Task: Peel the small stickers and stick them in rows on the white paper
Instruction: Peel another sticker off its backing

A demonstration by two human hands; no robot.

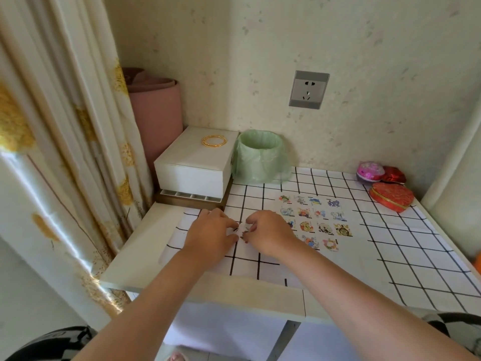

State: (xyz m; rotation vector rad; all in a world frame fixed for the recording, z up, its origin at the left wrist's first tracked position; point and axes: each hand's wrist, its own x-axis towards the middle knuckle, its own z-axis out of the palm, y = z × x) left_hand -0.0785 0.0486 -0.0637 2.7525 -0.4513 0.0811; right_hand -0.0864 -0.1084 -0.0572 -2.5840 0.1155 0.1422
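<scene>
The white paper [322,212] lies on the grid-patterned table top, with several small cartoon stickers [325,227] stuck on it in rows. My left hand [210,233] and my right hand [265,231] meet just left of the paper. Their fingertips pinch a small sticker piece [243,228] between them. The piece is mostly hidden by the fingers. My right hand covers the left end of the lower sticker rows.
A white box [195,165] with a gold bangle [214,140] stands at the back left. Beside it is a small bin with a green liner [260,157]. Red and pink tins [390,195] sit at the back right. The table [416,256] has a wall behind.
</scene>
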